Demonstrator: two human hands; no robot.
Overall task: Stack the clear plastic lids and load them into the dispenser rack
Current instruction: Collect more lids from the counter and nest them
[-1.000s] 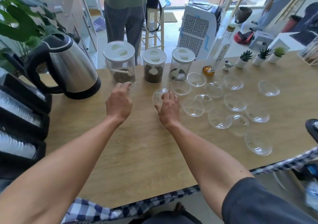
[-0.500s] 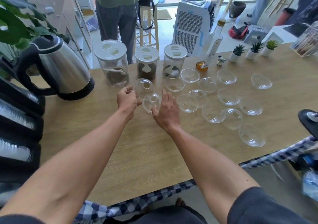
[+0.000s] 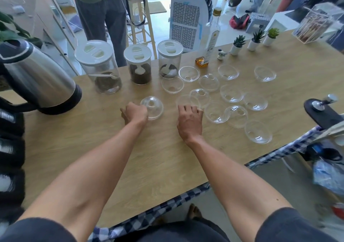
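Several clear dome lids (image 3: 231, 93) lie scattered over the right half of the wooden table (image 3: 93, 148). My left hand (image 3: 135, 112) grips the edge of a small stack of clear lids (image 3: 153, 107), dome side up, resting on the table. My right hand (image 3: 189, 119) lies palm down to the right of it. Its spread fingertips touch the near rim of a single lid (image 3: 185, 100) without closing on it. The black dispenser rack (image 3: 11, 148) stands at the far left edge, with white stacks showing in its slots.
A steel kettle (image 3: 37, 79) sits at the left. Three white-capped jars (image 3: 138, 65) line the far edge, with a bottle (image 3: 210, 37), small potted plants (image 3: 255, 38) and a clear box (image 3: 316, 22) further right. A black tool (image 3: 323, 111) lies at the right edge. A person (image 3: 100, 9) stands behind.
My right hand set its lid onto the one in my left hand, then moved right to another lid. My left hand lowered the stack to the table.
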